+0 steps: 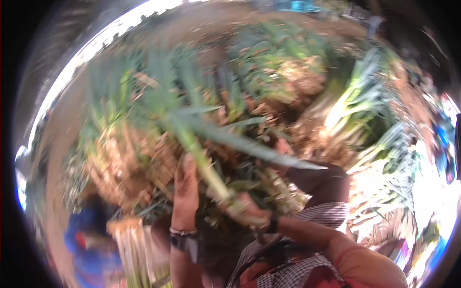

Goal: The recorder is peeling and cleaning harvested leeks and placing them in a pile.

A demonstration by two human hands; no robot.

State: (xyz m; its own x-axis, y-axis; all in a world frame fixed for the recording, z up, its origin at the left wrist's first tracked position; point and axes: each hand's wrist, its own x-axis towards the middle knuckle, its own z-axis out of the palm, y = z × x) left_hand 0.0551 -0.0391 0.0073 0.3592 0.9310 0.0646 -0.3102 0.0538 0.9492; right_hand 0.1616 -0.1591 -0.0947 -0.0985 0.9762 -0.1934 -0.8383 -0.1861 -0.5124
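A long leek (211, 176) slants up and to the left in front of me, its green leaves spread and smeared by motion. My right hand (247, 211) is closed round the pale root end of it. Beside the stalk, on its left, my left hand (186, 185) points upward with its fingers stretched out; no grip on the leek shows there. Dark bands circle both wrists. Below the hands, trimmed leaves and husks lie in a heap (249, 185), partly hidden by the leek and my arms.
Upright leeks with brown, dry bases stand in a large pile (125, 161) on the left. More lie in bundles (343, 113) at the right and at the far side (283, 67). Bare pale stalks (139, 254) lie at lower left, beside a blurred blue shape (93, 245).
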